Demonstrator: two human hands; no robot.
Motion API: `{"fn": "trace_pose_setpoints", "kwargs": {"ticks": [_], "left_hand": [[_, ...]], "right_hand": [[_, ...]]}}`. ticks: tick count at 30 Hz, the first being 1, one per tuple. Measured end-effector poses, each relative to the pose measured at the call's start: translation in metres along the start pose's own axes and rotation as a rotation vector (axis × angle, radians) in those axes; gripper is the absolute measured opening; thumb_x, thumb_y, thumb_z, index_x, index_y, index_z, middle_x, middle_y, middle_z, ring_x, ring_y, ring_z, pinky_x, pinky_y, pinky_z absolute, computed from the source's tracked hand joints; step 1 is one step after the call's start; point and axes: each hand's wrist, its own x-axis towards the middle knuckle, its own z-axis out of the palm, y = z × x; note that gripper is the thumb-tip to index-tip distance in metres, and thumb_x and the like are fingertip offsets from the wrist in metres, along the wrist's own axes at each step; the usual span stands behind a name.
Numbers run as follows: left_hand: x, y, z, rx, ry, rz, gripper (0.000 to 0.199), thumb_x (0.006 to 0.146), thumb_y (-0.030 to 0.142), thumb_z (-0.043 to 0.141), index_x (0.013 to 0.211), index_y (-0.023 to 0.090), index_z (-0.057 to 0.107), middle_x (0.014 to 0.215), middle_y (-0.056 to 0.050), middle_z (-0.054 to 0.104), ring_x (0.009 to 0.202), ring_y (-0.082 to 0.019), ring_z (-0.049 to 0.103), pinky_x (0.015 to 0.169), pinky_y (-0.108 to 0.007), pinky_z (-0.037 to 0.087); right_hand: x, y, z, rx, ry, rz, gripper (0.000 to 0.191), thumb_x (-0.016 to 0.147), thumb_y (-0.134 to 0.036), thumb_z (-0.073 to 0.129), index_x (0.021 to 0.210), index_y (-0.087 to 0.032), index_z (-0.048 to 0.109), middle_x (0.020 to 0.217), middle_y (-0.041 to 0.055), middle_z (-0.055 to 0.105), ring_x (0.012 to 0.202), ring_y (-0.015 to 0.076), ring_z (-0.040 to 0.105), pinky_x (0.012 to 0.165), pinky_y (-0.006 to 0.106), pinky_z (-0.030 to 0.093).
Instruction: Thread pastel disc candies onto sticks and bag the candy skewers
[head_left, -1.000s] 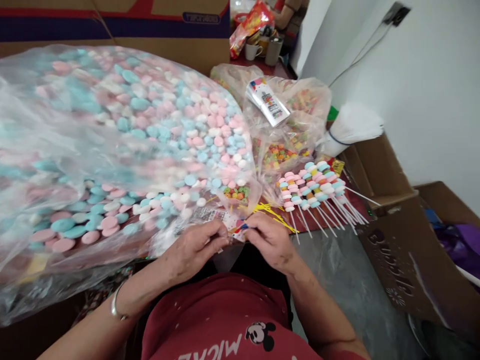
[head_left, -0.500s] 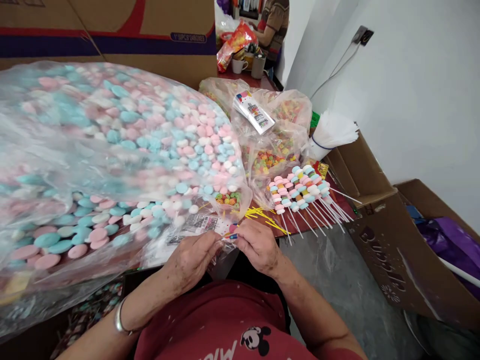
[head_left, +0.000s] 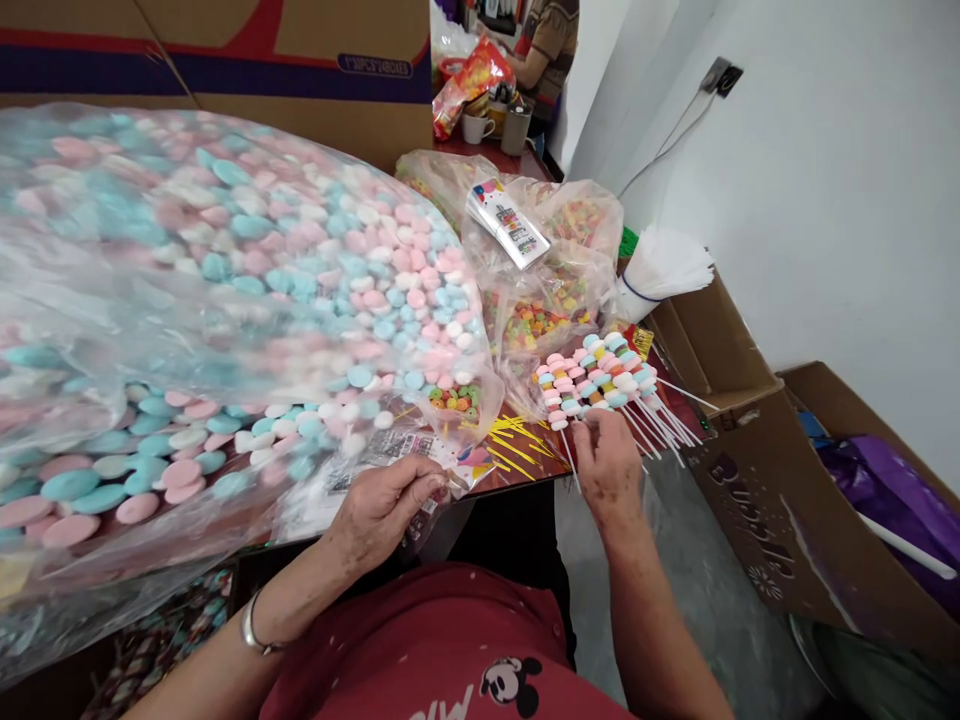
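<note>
In the head view, my left hand (head_left: 386, 505) is closed, pinching a clear printed plastic bag (head_left: 474, 458) at the table's front edge. My right hand (head_left: 611, 465) is at the pile of marshmallow skewers (head_left: 592, 370), with thumb and fingers closed around a white stick under the marshmallows. The skewers carry pink, blue and white pieces with small coloured rings between, and their sticks point toward me. Yellow twist ties (head_left: 517, 440) lie between my hands. More flat printed bags (head_left: 322, 490) lie under and left of my left hand.
A huge clear sack of pastel marshmallows (head_left: 300, 260) covers the left side. Behind are bags of ring candies (head_left: 532, 320), a packet stack (head_left: 508, 225) and a cup of white sticks (head_left: 660, 270). Cardboard boxes (head_left: 750, 490) stand right. Another person (head_left: 551, 50) is at the back.
My right hand has left my left hand and moved right to the skewers. My left hand keeps its pinch on the bag, a little further left.
</note>
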Motion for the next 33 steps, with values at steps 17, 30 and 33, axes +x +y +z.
{"fn": "trace_pose_setpoints", "kwargs": {"ticks": [17,30,33], "left_hand": [[0.006,-0.012,-0.047,-0.144,0.056,-0.165,0.026,0.091,0.034,0.055,0.077,0.015,0.066,0.067,-0.002,0.069,0.060,-0.011,0.061,0.057,-0.020,0.048],[-0.006,-0.026,-0.067,-0.507,-0.003,-0.316,0.032,0.083,0.044,0.067,0.074,0.014,0.064,0.073,-0.008,0.074,0.071,-0.019,0.070,0.069,-0.029,0.054],[-0.005,-0.027,-0.067,-0.510,-0.003,-0.339,0.030,0.082,0.042,0.067,0.073,0.014,0.064,0.070,-0.006,0.073,0.066,-0.016,0.067,0.064,-0.026,0.052]], "right_hand": [[0.028,0.005,-0.021,0.244,0.078,-0.376,0.030,0.090,-0.013,0.057,0.116,-0.024,0.067,0.087,0.0050,0.070,0.076,0.0199,0.063,0.070,0.034,0.050],[0.067,-0.038,-0.005,0.234,-0.082,-0.803,0.034,0.088,-0.010,0.055,0.117,-0.023,0.065,0.081,0.0040,0.070,0.072,0.0192,0.057,0.069,0.035,0.046],[0.067,-0.037,-0.006,0.211,-0.080,-0.823,0.033,0.089,-0.011,0.055,0.118,-0.024,0.065,0.080,0.0031,0.070,0.070,0.0182,0.056,0.068,0.034,0.045]]}}
